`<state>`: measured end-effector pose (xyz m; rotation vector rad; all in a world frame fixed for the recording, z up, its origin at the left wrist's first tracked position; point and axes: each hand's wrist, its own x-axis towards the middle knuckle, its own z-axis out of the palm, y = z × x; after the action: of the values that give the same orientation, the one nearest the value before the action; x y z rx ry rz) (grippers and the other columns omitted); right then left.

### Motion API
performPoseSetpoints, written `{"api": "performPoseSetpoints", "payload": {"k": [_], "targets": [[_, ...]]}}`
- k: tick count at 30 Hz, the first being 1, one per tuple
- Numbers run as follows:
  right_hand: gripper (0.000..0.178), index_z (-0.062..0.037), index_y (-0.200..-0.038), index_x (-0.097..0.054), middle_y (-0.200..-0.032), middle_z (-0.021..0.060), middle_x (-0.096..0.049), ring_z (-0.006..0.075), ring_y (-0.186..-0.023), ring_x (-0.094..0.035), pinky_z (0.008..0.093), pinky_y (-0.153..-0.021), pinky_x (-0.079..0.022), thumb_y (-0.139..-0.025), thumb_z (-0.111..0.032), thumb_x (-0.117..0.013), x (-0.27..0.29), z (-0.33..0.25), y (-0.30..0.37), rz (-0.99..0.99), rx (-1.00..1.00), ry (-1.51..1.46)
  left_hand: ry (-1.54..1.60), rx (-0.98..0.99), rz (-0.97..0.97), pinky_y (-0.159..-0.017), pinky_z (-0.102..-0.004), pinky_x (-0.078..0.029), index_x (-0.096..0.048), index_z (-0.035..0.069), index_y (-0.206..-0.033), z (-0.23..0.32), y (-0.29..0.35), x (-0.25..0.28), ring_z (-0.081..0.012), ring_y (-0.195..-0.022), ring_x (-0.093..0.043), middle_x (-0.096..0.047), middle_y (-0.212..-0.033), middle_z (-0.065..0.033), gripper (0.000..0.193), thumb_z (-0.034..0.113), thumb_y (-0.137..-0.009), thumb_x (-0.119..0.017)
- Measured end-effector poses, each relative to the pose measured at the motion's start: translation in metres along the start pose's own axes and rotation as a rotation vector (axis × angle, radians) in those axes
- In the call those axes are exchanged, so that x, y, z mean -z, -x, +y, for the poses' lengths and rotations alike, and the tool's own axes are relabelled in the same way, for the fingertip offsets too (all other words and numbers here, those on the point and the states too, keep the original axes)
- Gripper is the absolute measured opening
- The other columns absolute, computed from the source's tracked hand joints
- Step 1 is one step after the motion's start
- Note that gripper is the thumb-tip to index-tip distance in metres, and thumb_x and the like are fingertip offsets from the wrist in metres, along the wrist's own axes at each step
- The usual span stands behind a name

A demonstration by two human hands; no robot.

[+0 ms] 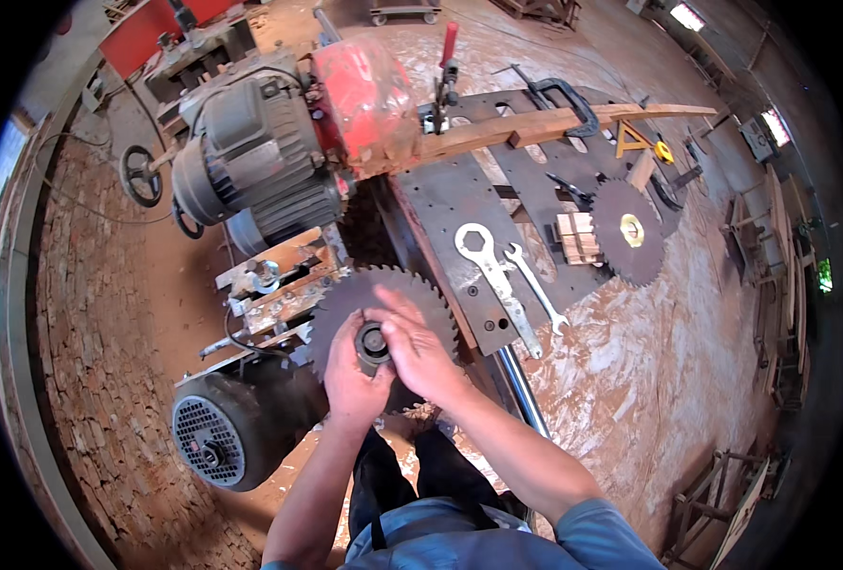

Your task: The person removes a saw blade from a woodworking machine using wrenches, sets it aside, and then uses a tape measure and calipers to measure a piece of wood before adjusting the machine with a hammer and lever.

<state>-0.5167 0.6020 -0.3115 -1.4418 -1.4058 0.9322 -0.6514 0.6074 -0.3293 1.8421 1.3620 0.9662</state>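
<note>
A dark toothed circular saw blade (421, 294) stands mounted on the machine in front of me. At its centre is a round dark arbor nut (374, 340) with a hollow middle. From the left, my left hand (353, 370) is closed around the nut's side, thumb below it. My right hand (419, 350) presses against the nut from the right; its upper fingers reach over the blade and look slightly blurred. On the metal table to the right lie a large ring wrench (492, 271) and a thinner open-ended wrench (537, 285).
A second saw blade (621, 223) lies on the table beside small wood blocks (578, 237). A C-clamp (573, 104) sits on a long wooden beam (554, 122). Left are an electric motor (250, 142), a red guard (364, 100), a lower motor (222, 427) and a handwheel (141, 176).
</note>
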Motion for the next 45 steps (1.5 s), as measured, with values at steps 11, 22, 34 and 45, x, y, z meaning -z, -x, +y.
{"api": "performPoseSetpoints", "payload": {"k": [11,22,34,45], "targets": [[0.031,0.0014,-0.121,-0.062,-0.132,0.0153,-0.057,0.0243,-0.123,-0.054,0.0346,-0.104,-0.042,-0.097,-0.017,-0.057,0.033,0.012,0.016,0.149,-0.185,-0.212,0.105,0.016,-0.100,-0.100,-0.0392,-0.048,-0.057,0.001,-0.124,0.007,-0.011,0.017,-0.0318,-0.123,-0.055,-0.052,-0.138,-0.0197,0.063,0.017,-0.069,-0.084],[0.029,0.0037,-0.117,-0.062,-0.110,0.0111,-0.067,0.0181,-0.101,-0.065,0.0321,-0.091,-0.053,-0.101,-0.018,-0.053,0.074,0.030,0.075,0.122,-0.551,-0.333,0.117,-0.086,0.002,-0.098,-0.0379,-0.046,-0.056,-0.002,-0.122,0.004,-0.011,0.006,-0.0315,-0.112,-0.059,-0.058,-0.121,-0.0176,0.058,0.010,-0.069,-0.077],[0.024,-0.0017,-0.113,-0.065,-0.093,0.0075,-0.070,0.0120,-0.078,-0.065,0.0265,-0.071,-0.054,-0.099,-0.019,-0.056,0.125,0.041,0.107,0.275,-0.608,-0.259,0.055,-0.083,-0.091,-0.098,-0.0387,-0.046,-0.051,0.000,-0.125,0.004,-0.016,0.016,-0.0303,-0.113,-0.058,-0.058,-0.119,-0.0155,0.059,0.013,-0.073,-0.076],[0.022,0.0049,-0.105,-0.064,-0.090,0.0103,-0.068,0.0142,-0.072,-0.064,0.0282,-0.066,-0.053,-0.098,-0.013,-0.053,0.130,0.072,0.142,0.311,-0.567,-0.302,0.105,-0.060,-0.304,-0.102,-0.0395,-0.045,-0.051,0.006,-0.126,0.012,-0.029,0.032,-0.0343,-0.122,-0.055,-0.058,-0.132,-0.0139,0.056,0.018,-0.077,-0.075]]}}
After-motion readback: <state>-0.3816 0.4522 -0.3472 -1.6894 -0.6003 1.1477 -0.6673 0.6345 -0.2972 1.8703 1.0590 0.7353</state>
